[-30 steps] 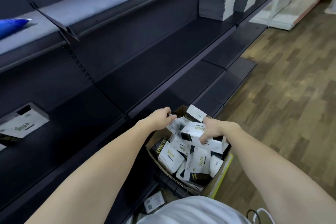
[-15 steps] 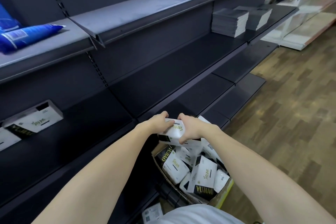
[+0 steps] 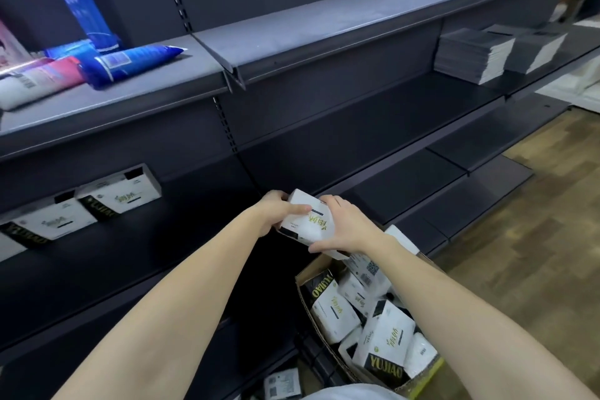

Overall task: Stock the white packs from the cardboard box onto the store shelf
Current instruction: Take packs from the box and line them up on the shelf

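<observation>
The pack [image 3: 308, 221] has come up out of the cardboard box [image 3: 418, 381], which now sits below the grip; the left hand [image 3: 271, 216] and right hand [image 3: 345, 227] each clamp one end of it. Shelving it comes next, I judge. Two packs [image 3: 81, 208] already lie on the shelf [image 3: 168, 256] at left; about six remain boxed.

Open room is left on the dark middle shelf [image 3: 201, 237] right of two stocked packs [image 3: 84, 208]. Headroom there is capped by the grey upper shelf [image 3: 292, 32]. Farther right, the level is blocked by stacked booklets [image 3: 474, 55].
</observation>
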A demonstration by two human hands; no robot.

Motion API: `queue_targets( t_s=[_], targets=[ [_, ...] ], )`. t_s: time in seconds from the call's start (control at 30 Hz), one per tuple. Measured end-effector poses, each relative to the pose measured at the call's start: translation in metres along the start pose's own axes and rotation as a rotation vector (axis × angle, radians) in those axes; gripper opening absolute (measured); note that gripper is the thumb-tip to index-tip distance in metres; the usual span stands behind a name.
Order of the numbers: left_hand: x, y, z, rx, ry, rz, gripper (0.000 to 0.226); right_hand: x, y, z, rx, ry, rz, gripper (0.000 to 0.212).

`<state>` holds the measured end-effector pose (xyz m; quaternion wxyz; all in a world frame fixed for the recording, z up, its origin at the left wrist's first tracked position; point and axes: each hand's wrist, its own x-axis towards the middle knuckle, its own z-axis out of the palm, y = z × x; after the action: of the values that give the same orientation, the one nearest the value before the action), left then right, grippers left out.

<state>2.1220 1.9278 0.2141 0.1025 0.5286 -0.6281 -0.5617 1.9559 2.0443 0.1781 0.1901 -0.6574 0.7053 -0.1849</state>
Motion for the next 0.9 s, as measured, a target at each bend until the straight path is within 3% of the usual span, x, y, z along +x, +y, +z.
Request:
queue_targets(
  t_s=[0.3,0.47,0.57,0.73,0.83,0.9],
  targets=[
    [-0.032,-0.015,-0.064,-0.163,0.106,0.031,0.064,0.042,-0.038,-0.008,0.145,-0.103,0.04,0.106],
    [-0.045,-0.034,-0.107,-0.32,0.236,0.04,0.061,0.072,-0.078,0.008,0.447,-0.08,0.225,0.127],
    [-0.051,-0.042,-0.13,-0.503,0.322,0.029,0.055,0.084,-0.11,0.02,0.816,-0.129,0.401,0.128],
    [-0.065,-0.061,-0.165,-0.616,0.301,-0.006,0.055,0.1,-0.158,0.044,1.291,-0.142,0.398,0.062],
    [-0.072,-0.082,-0.185,-0.462,0.233,-0.047,0.071,0.11,-0.183,0.044,1.329,-0.105,0.349,0.047],
    [-0.078,-0.092,-0.197,-0.258,0.239,-0.063,0.068,0.118,-0.2,0.041,1.249,-0.081,0.304,0.035]
  ],
)
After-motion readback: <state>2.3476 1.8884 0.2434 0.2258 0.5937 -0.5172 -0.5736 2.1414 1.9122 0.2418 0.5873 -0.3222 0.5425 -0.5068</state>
